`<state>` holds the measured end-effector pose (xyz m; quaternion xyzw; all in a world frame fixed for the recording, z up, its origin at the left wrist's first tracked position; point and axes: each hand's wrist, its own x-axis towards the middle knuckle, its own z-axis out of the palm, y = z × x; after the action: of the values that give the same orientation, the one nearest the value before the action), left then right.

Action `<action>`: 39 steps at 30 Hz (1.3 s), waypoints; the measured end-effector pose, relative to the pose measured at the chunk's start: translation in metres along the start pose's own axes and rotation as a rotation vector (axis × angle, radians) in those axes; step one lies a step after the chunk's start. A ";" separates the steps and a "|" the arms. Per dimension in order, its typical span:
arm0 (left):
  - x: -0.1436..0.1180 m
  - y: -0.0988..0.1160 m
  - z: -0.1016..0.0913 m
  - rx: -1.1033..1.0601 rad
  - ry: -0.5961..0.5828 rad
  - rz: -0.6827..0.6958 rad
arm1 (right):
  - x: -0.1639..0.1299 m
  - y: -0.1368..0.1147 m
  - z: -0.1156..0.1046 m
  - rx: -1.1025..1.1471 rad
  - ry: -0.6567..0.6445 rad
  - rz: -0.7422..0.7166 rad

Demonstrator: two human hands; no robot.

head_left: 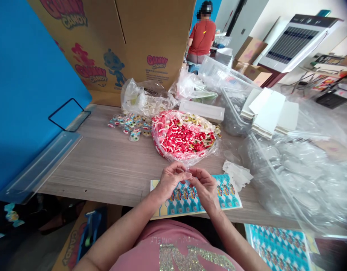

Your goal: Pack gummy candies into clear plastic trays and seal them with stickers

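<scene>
My left hand (173, 177) and my right hand (203, 184) meet in front of my body with fingertips pinched together. Between them is a small clear plastic piece (187, 169), too small to name exactly. Right under the hands lies a sheet of blue printed stickers (184, 203) at the table's front edge. Just beyond the fingertips sits an open clear bag of red and white gummy candies (179, 137), with yellowish ring-like ones at its right side. Several small filled candy packs (134, 134) lie left of the bag.
Cardboard box (151, 34) stands behind the table (105, 158). Clear bins (264, 165) of plastic packaging crowd the right, with white cards (268, 109) on top. A crumpled tissue (238, 174) lies right of the sheet. A person in a red shirt (202, 35) is in the background.
</scene>
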<state>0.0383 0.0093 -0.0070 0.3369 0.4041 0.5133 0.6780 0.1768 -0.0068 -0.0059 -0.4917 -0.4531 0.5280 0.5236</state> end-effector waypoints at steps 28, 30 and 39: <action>-0.004 0.010 -0.012 0.139 -0.106 -0.035 | 0.003 0.000 -0.011 0.001 -0.158 0.013; -0.005 0.012 -0.014 0.095 -0.085 -0.074 | 0.002 -0.001 -0.013 -0.009 -0.132 0.009; -0.001 0.002 0.002 0.410 -0.124 0.064 | 0.019 0.016 -0.053 -0.623 0.071 -0.307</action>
<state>0.0393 0.0086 -0.0042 0.5113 0.4466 0.4202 0.6022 0.2283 0.0096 -0.0283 -0.5722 -0.6427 0.2619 0.4370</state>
